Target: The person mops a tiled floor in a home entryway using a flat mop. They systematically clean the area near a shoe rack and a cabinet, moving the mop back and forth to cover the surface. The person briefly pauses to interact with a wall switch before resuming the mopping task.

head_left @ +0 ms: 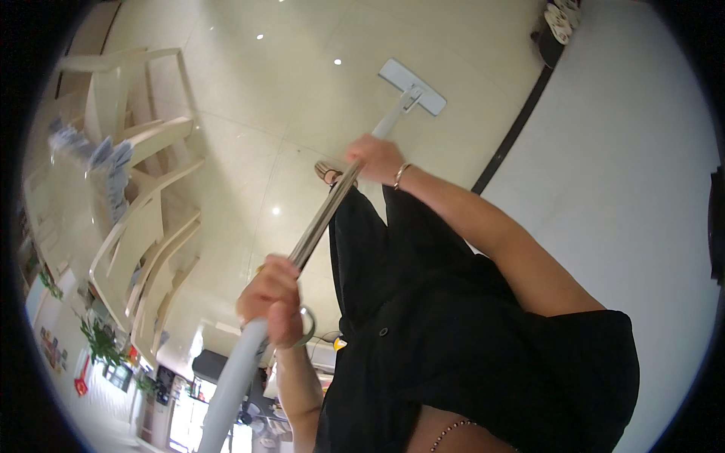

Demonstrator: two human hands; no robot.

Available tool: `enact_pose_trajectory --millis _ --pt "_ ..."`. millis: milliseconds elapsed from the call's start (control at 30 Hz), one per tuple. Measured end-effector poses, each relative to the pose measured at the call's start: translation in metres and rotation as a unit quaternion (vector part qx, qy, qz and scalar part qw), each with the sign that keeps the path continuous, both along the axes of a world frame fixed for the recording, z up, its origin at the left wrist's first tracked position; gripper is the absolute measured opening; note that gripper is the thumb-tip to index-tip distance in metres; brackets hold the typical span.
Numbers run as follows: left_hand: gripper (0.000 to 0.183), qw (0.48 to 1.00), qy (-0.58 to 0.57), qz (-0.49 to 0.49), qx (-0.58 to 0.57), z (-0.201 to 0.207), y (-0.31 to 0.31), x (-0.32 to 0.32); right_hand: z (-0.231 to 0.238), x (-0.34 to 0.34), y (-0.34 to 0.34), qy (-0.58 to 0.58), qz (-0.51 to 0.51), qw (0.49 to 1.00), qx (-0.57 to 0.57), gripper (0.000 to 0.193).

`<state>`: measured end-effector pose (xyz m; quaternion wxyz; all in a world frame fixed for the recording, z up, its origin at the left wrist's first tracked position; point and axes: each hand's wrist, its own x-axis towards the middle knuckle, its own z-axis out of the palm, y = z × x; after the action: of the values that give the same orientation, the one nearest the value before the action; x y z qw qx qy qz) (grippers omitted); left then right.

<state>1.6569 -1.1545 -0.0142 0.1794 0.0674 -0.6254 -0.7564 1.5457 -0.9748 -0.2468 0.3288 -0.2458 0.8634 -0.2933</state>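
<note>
A flat mop (321,219) with a silver and pale grey pole slants across the view. Its white rectangular head (396,74) lies on the glossy cream floor near the far wall. My right hand (376,158), a bracelet at its wrist, is wrapped round the lower pole just above the pale section that joins the head. Higher up, nearer to me, my left hand (272,300) grips the pole where the metal tube meets the thick grey handle (234,377). A bangle circles that wrist. Both hands are slightly blurred. My sandalled foot (328,174) stands below the pole.
Cream wooden chairs (143,219) and a table with a bluish cloth (113,162) stand at left. A white wall (619,166) with a dark skirting board (513,132) bounds the right. Shoes sit on a dark holder (555,34) at the far right. Plants (102,340) show lower left.
</note>
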Motion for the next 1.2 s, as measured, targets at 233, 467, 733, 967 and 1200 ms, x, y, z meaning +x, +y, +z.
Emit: enact_pose_trajectory --millis 233,467,733,967,1200 --pt "0.018 0.988 0.068 -0.118 0.07 -0.072 0.118 -0.068 -0.054 -0.059 0.157 0.08 -0.164 0.983 0.018 0.006" --pt "0.017 0.982 0.091 -0.156 0.049 -0.112 0.171 -0.045 -0.074 -0.041 0.221 0.094 -0.168 0.976 0.101 0.009" --pt "0.02 0.966 0.026 -0.256 0.005 -0.074 0.077 0.011 -0.074 0.06 0.149 0.164 -0.226 0.96 -0.006 0.017" --pt "0.016 0.966 -0.045 -0.252 -0.032 -0.019 -0.054 0.079 -0.058 0.136 0.003 0.151 -0.182 0.969 -0.076 0.012" --pt "0.02 0.965 -0.084 -0.202 -0.144 0.063 -0.171 0.134 -0.011 0.191 -0.17 0.057 -0.17 0.971 -0.159 0.005"
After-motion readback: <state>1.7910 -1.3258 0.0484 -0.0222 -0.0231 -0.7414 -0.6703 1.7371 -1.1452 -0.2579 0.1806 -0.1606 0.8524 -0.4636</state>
